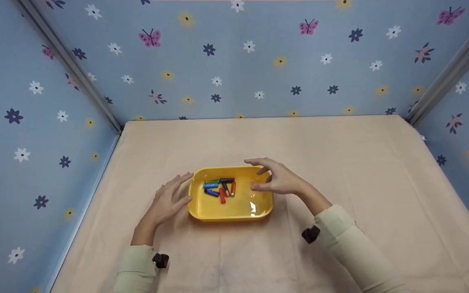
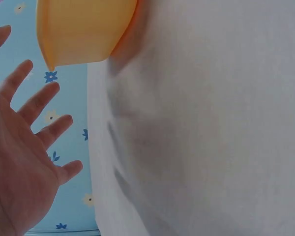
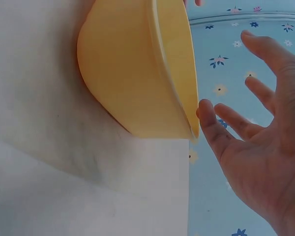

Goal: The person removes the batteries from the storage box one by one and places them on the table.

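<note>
A yellow plastic tub (image 1: 230, 211) sits on the cloth, holding several small batteries (image 1: 222, 195) in blue, green, black, red and orange, bunched in its left half. My left hand (image 1: 167, 202) is at the tub's left side, fingers spread and nearly straight; whether the fingertips touch the rim I cannot tell. Over the right rim hovers my right hand (image 1: 281, 179), thumb and fingers parted with nothing between them. In the left wrist view, the left palm (image 2: 24, 162) appears below the tub wall (image 2: 83, 32). The right wrist view shows the right hand (image 3: 265, 152) beside the tub's rim (image 3: 169, 78).
A pale beige cloth (image 1: 340, 162) covers the table. Blue panels (image 1: 234, 61) with flowers and butterflies stand at the back and sides, joined by grey metal posts (image 1: 71, 61). Small black cameras (image 1: 161, 260) are worn at both sleeve cuffs.
</note>
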Available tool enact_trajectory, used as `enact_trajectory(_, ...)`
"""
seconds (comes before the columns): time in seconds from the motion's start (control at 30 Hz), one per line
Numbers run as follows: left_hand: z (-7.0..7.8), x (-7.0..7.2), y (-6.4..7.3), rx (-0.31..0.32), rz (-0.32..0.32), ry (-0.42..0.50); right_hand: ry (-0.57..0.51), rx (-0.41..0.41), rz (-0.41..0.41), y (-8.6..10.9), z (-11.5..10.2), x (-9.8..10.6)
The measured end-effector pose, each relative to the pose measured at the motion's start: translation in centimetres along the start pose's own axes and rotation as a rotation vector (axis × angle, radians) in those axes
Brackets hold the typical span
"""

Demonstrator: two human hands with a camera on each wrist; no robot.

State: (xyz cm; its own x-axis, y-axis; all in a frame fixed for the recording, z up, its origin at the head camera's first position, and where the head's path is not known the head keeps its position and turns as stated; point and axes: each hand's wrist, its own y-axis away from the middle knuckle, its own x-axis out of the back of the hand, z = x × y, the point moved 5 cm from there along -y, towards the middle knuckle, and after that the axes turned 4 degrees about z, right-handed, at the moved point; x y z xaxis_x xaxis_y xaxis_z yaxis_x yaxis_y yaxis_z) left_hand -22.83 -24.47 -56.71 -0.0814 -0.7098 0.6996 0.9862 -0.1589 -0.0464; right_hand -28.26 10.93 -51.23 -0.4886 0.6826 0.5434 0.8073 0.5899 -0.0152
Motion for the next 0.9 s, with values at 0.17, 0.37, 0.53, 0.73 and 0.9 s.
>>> enact_trajectory(0.17,-0.3,-0.6,0.1,-0.036,-0.001,0.093,-0.026,-0.005,-0.012,-0.2,0.2,-0.5)
enact_trajectory(0.37,-0.5,-1.5,0.2,-0.03,-0.04,0.187,-0.058,0.001,-0.038,-0.5,0.5,-1.1)
enact_trajectory(0.53,-0.9,-2.0,0.2,-0.025,-0.051,0.225,-0.081,-0.01,-0.047,-0.6,0.4,-1.6)
enact_trajectory(0.73,-1.3,-2.4,0.3,-0.001,-0.068,0.289,-0.107,-0.026,-0.058,-0.9,0.4,-2.1)
enact_trajectory(0.9,-1.5,-2.4,0.3,0.035,-0.082,0.331,-0.107,-0.06,-0.035,-1.2,0.4,-2.5)
